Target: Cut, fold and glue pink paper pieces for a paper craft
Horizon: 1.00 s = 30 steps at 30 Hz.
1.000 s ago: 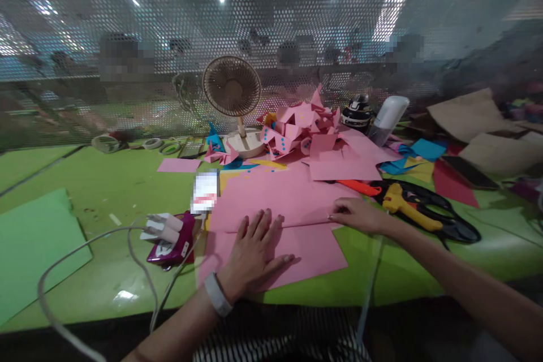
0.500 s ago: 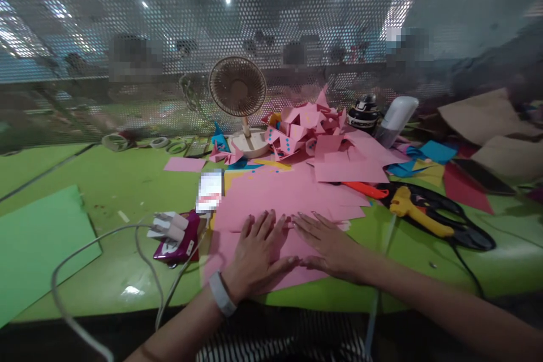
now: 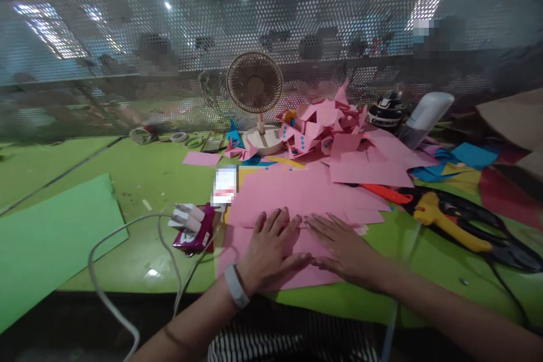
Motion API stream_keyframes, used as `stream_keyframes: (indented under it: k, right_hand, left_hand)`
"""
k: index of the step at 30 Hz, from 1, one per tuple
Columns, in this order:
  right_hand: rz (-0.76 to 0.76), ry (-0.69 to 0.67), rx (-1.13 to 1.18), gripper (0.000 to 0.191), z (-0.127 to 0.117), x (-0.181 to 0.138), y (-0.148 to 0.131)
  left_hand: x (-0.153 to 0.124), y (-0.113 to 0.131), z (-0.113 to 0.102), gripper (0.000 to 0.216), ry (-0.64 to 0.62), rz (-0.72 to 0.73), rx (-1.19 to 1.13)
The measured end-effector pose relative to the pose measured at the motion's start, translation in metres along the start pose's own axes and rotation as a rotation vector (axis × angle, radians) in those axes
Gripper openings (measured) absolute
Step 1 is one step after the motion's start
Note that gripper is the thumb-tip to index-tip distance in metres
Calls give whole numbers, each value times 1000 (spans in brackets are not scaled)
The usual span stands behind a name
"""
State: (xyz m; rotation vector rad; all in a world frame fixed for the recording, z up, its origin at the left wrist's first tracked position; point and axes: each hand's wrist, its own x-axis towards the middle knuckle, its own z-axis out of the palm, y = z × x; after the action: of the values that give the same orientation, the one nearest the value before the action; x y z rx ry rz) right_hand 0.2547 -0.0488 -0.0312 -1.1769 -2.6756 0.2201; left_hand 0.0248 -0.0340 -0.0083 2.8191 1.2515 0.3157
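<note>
A folded pink paper sheet (image 3: 292, 195) lies on the green table (image 3: 136, 181) in front of me. My left hand (image 3: 271, 251) presses flat on its near part, fingers stretched out, with a white band on the wrist. My right hand (image 3: 341, 249) lies flat on the same sheet just to the right, fingers spread and thumb almost touching the left thumb. Neither hand holds anything.
A small fan (image 3: 254, 82) stands at the back, beside a heap of pink folded pieces (image 3: 324, 124). A yellow tool (image 3: 445, 218) and black cable lie at the right, a charger on a purple power bank (image 3: 193, 226) and a green sheet (image 3: 46, 237) at the left.
My right hand slid left along the pink paper from its right edge and now lies flat beside my left hand. The view has shifted a little to the left.
</note>
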Motion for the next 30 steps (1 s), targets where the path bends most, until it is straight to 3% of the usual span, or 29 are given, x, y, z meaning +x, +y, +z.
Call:
stream_keyframes:
  k: [20,30]
  right_hand:
    - [9,15,1,70,-7,4,-1]
    - [3,-20,1,68,-3,2,1]
  left_hand:
    - [3,-4,4,73,23,29,35]
    - [1,-3,4,74,-25,11,8]
